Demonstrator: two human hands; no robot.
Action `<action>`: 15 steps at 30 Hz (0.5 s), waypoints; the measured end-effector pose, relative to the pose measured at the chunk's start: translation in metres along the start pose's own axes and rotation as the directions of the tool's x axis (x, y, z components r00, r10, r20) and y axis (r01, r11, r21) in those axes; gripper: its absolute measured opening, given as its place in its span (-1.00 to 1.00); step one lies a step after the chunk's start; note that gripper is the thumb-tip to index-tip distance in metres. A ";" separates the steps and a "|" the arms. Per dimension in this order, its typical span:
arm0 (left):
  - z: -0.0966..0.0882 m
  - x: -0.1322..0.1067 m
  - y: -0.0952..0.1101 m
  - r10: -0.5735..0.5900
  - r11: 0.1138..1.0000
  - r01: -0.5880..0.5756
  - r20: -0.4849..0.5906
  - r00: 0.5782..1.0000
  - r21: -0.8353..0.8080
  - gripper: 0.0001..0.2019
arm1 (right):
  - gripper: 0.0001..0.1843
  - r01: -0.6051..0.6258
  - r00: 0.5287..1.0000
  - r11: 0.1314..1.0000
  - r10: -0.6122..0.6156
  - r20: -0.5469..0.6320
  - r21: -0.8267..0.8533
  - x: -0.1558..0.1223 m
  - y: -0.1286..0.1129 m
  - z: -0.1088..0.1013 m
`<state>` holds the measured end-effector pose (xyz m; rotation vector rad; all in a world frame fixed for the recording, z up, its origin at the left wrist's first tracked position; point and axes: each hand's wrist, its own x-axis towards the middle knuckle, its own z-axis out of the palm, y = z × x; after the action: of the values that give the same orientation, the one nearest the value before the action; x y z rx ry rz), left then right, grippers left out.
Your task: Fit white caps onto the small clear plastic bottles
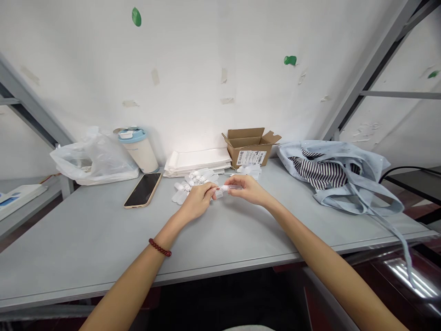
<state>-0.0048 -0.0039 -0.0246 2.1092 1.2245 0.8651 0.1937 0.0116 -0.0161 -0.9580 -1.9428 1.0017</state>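
My left hand and my right hand meet over the middle of the grey table. Both pinch a small clear plastic piece with a white end, held between their fingertips just above the tabletop. The left hand's fingers are curled round its near end, the right hand's round its far end. Just beyond the left hand lies a heap of several small white and clear plastic pieces. A few more clear pieces lie behind the right hand. A dark red bead bracelet sits on my left wrist.
A phone lies face up left of the heap. Behind stand a stack of white trays, an open cardboard box, a lidded cup and a clear plastic bag. A blue cloth bag with striped fabric fills the right end.
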 end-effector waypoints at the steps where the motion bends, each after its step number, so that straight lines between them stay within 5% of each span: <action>1: 0.000 0.000 0.000 -0.002 1.000 0.002 0.000 1.000 -0.002 -0.73 | -0.84 0.001 1.000 1.000 -0.001 -0.003 -0.006 0.000 0.000 0.000; 15: 0.002 0.000 -0.002 0.011 0.999 -0.010 -0.012 1.000 0.048 -0.75 | -0.82 0.029 1.000 0.997 -0.029 -0.003 -0.072 -0.001 0.001 0.001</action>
<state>-0.0048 -0.0032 -0.0277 2.1528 1.2528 0.8626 0.1938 0.0112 -0.0178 -0.9682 -1.9953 0.9183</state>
